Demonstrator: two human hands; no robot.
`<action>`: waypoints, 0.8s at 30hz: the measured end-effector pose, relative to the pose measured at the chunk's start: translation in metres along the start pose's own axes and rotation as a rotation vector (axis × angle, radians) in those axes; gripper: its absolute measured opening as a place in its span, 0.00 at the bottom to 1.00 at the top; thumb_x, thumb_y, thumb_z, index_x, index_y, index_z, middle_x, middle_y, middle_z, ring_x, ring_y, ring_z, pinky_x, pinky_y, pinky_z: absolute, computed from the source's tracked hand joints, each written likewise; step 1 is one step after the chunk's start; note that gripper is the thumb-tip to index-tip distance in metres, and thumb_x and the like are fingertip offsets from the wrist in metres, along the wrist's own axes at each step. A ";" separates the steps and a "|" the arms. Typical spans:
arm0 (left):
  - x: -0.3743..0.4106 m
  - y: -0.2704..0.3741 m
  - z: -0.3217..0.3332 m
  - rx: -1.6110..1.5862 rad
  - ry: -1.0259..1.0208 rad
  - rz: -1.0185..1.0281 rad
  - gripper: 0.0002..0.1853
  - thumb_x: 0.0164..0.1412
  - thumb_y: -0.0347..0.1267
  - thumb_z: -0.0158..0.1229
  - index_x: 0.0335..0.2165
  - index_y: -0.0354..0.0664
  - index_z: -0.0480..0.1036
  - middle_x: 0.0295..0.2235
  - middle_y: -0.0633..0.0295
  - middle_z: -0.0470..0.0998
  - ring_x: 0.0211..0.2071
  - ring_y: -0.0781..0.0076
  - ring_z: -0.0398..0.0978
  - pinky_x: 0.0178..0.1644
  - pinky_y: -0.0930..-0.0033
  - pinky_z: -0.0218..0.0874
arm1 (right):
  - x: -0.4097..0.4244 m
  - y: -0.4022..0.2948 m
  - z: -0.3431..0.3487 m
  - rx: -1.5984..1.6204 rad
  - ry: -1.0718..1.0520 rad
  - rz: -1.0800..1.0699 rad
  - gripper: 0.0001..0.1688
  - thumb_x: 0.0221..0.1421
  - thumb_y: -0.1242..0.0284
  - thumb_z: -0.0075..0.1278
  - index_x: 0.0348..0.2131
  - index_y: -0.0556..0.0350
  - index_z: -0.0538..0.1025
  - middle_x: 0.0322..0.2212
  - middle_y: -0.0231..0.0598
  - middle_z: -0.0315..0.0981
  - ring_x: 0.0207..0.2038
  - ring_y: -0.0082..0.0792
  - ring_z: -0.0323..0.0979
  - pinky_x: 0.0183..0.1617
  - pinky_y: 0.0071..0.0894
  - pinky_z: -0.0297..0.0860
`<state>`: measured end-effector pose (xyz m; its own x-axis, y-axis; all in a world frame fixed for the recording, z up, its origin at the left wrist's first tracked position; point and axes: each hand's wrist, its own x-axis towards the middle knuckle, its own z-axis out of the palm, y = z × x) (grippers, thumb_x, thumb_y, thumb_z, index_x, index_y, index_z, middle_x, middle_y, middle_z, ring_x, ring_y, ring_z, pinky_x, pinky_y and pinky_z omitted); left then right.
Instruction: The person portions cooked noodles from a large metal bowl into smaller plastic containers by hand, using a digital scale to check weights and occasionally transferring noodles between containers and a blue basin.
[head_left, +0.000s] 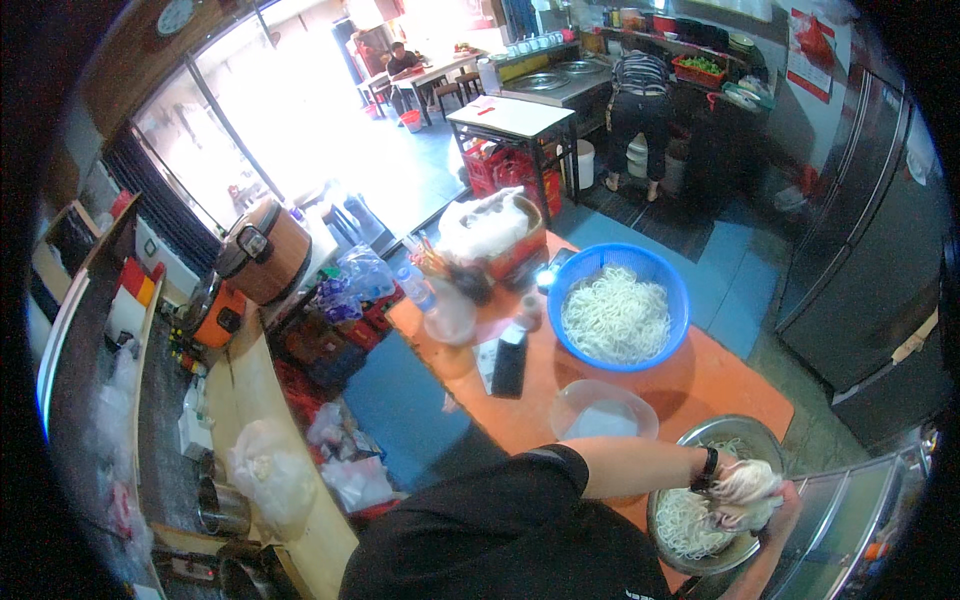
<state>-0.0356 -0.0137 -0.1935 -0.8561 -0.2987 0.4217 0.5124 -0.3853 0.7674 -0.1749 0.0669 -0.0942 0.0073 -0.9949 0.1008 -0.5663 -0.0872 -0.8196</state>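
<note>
At the lower right, a metal bowl (761, 427) holds loose white noodles (694, 525). Over it my left hand (724, 466), with a dark band at the wrist, grips a bunched clump of white noodles (746, 486). My right hand (784, 504) holds the clump from the other side; its fingers are partly hidden. A blue plastic colander (682, 330) heaped with more white noodles (616, 315) stands farther back on the orange table (731, 375). Between them, beside my left forearm, sits a translucent plastic bowl (604, 412).
A dark phone-like object (510, 367), a plastic bottle (415, 289) and a box with a white cloth (517, 251) occupy the table's left part. A side counter (300, 480) carries a plastic bag. One person (637, 90) bends near the stove; another (403, 60) sits farther off.
</note>
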 end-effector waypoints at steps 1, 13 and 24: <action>-0.001 -0.005 -0.005 0.061 -0.040 -0.006 0.10 0.61 0.37 0.58 0.38 0.43 0.75 0.31 0.68 0.77 0.27 0.78 0.73 0.29 0.71 0.67 | 0.007 -0.009 -0.004 -0.244 0.014 0.022 0.20 0.46 0.61 0.54 0.29 0.61 0.75 0.22 0.36 0.74 0.25 0.34 0.73 0.30 0.33 0.67; -0.027 -0.013 0.012 0.014 0.670 0.191 0.05 0.62 0.33 0.57 0.34 0.43 0.73 0.28 0.71 0.72 0.30 0.81 0.69 0.31 0.73 0.62 | -0.049 0.036 0.063 0.812 0.015 0.389 0.16 0.53 0.68 0.44 0.37 0.63 0.71 0.20 0.39 0.72 0.20 0.29 0.69 0.26 0.28 0.67; -0.071 0.079 0.040 -0.673 0.612 0.238 0.26 0.57 0.24 0.58 0.55 0.39 0.64 0.48 0.62 0.73 0.50 0.68 0.70 0.52 0.57 0.68 | -0.015 0.006 0.099 1.220 0.363 0.791 0.20 0.63 0.56 0.39 0.35 0.55 0.69 0.22 0.35 0.71 0.24 0.34 0.73 0.31 0.46 0.74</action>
<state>0.0630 0.0117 -0.1434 -0.6381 -0.7678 0.0572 0.7638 -0.6219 0.1728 -0.0964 0.0761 -0.1561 -0.2670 -0.7532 -0.6011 0.6927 0.2837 -0.6631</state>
